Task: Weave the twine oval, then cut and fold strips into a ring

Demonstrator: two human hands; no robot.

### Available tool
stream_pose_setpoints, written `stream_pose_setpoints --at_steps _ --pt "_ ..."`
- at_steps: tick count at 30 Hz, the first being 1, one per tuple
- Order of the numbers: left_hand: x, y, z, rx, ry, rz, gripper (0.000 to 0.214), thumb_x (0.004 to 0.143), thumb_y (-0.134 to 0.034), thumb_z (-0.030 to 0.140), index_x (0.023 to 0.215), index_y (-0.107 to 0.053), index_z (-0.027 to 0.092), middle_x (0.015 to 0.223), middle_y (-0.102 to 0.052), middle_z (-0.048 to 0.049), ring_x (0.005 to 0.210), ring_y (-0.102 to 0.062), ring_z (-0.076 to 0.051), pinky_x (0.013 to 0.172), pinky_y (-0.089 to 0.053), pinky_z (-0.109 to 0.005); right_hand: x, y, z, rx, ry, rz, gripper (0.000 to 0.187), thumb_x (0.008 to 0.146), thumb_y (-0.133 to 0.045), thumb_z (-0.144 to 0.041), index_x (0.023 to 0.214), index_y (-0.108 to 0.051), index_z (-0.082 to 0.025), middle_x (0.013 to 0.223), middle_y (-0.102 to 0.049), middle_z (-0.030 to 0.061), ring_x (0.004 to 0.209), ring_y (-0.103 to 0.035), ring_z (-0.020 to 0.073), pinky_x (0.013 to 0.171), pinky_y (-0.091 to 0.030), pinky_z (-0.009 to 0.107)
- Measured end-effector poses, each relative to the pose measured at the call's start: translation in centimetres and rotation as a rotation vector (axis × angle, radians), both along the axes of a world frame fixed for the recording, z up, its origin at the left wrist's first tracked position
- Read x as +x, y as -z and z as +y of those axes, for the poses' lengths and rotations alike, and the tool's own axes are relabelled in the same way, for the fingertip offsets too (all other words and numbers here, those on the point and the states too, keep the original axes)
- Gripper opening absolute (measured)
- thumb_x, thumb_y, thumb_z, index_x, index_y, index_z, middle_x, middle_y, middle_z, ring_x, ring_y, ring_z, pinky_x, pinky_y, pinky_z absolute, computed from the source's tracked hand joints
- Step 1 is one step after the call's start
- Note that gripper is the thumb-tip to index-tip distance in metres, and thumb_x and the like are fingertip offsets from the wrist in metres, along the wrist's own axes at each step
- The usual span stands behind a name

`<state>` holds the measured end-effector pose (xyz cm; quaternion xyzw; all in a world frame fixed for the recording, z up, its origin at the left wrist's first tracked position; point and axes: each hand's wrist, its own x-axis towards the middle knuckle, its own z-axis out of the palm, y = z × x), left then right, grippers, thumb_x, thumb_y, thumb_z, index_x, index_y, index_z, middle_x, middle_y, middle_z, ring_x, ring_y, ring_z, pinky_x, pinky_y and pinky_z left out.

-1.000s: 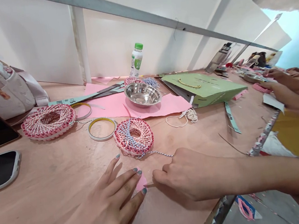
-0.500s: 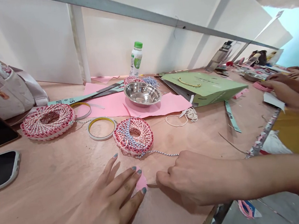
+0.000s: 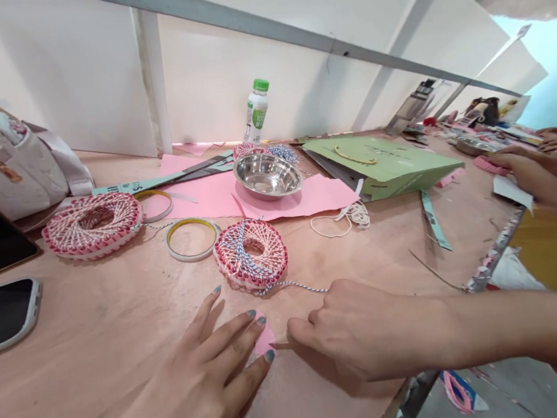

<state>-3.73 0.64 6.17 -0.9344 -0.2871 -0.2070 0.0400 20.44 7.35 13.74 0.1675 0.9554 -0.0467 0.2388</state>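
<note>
My left hand [image 3: 204,378] lies flat on the table with fingers spread, its fingertips pressing a small pink paper piece [image 3: 265,337]. My right hand [image 3: 357,331] is curled into a loose fist beside that piece, thumb and forefinger pinched close to its edge. A blue-and-white twine [image 3: 297,286] runs from my right hand to a woven pink ring [image 3: 250,254] wound with string, just beyond my fingers. What the pinch holds is hidden.
A larger woven ring [image 3: 92,223], two tape rolls [image 3: 191,238], a steel bowl [image 3: 267,175] on pink paper, a green-capped bottle [image 3: 256,112], a green paper bag [image 3: 384,163] and a white cord bundle [image 3: 350,216] lie around. A phone [image 3: 1,314] and bag [image 3: 1,160] sit left. Another person's hands [image 3: 530,170] work at right.
My right hand shifted slightly, sliding a little right and then back left along the twine. My left hand stayed flat on the pink piece.
</note>
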Motion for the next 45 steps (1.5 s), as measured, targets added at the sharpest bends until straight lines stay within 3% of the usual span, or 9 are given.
stream_pose_setpoints --at_steps 5,11,16,27,32,36,41,45 --pt "0.1 0.4 0.0 -0.007 -0.032 -0.068 0.032 0.098 -0.050 0.026 0.124 -0.069 0.022 0.128 -0.071 -0.0096 0.120 -0.065 -0.025 0.123 -0.022 -0.053 0.0 0.0 0.0 -0.015 0.015 0.006 0.010 0.083 -0.057 -0.013 0.093 -0.059 -0.015 0.064 -0.067 0.0024 0.046 -0.052 0.0142 0.044 -0.012 0.032" --pt "-0.2 -0.2 0.5 0.028 0.035 0.000 0.031 0.097 -0.052 0.025 0.121 -0.070 0.020 0.126 -0.072 -0.0095 0.117 -0.067 -0.024 0.123 -0.022 -0.050 0.4 0.0 0.0 -0.034 0.023 0.002 0.012 0.080 -0.059 -0.014 0.092 -0.058 -0.015 0.065 -0.067 0.0019 0.045 -0.051 0.0144 0.043 -0.011 0.030" --pt "0.2 0.8 0.0 -0.013 -0.044 -0.096 0.029 0.097 -0.056 0.035 0.118 -0.071 0.024 0.128 -0.071 -0.0063 0.121 -0.064 -0.023 0.126 -0.012 -0.049 1.1 -0.3 0.1 -0.012 0.018 -0.013 0.014 0.081 -0.060 -0.012 0.094 -0.057 -0.015 0.065 -0.066 0.0011 0.044 -0.050 0.0138 0.045 -0.010 0.030" --pt "-0.5 -0.5 0.7 -0.015 0.062 0.007 0.035 0.097 -0.053 0.024 0.129 -0.066 0.020 0.130 -0.069 -0.0101 0.121 -0.065 -0.025 0.121 -0.028 -0.051 0.3 -0.1 0.3 -0.018 0.029 -0.031 0.009 0.086 -0.056 -0.015 0.094 -0.057 -0.015 0.066 -0.068 0.0028 0.044 -0.051 0.0143 0.047 -0.012 0.030" --pt "-0.3 -0.3 0.5 -0.023 0.010 -0.029 0.033 0.098 -0.051 0.024 0.126 -0.068 0.021 0.130 -0.069 -0.0095 0.122 -0.064 -0.025 0.121 -0.028 -0.053 0.3 0.1 0.3 -0.025 0.028 -0.026 0.010 0.085 -0.057 -0.015 0.094 -0.057 -0.015 0.068 -0.068 0.0029 0.046 -0.052 0.0143 0.048 -0.012 0.030" --pt "-0.3 -0.4 0.4 0.005 0.053 0.030 0.033 0.097 -0.052 0.022 0.126 -0.067 0.020 0.131 -0.069 -0.0101 0.119 -0.066 -0.026 0.119 -0.032 -0.052 0.3 0.0 0.3 -0.029 0.026 -0.023 0.011 0.084 -0.058 -0.015 0.095 -0.057 -0.016 0.068 -0.069 0.0027 0.046 -0.053 0.0147 0.047 -0.012 0.030" --pt "-0.1 0.1 0.1 -0.019 -0.027 -0.058 0.032 0.098 -0.050 0.025 0.125 -0.068 0.022 0.129 -0.070 -0.0092 0.120 -0.065 -0.024 0.121 -0.026 -0.053 0.5 0.1 0.5 -0.021 0.054 -0.035 0.013 0.083 -0.057 -0.016 0.096 -0.058 -0.016 0.068 -0.068 0.0031 0.046 -0.054 0.0150 0.049 -0.014 0.029" --pt "0.1 0.4 0.0 -0.025 -0.017 -0.060 0.032 0.098 -0.052 0.027 0.124 -0.069 0.023 0.129 -0.070 -0.0085 0.120 -0.064 -0.024 0.122 -0.025 -0.052 1.0 0.3 0.5 -0.014 0.044 -0.029 0.015 0.082 -0.058 -0.017 0.097 -0.058 -0.017 0.067 -0.068 0.0030 0.046 -0.053 0.0153 0.049 -0.013 0.029"
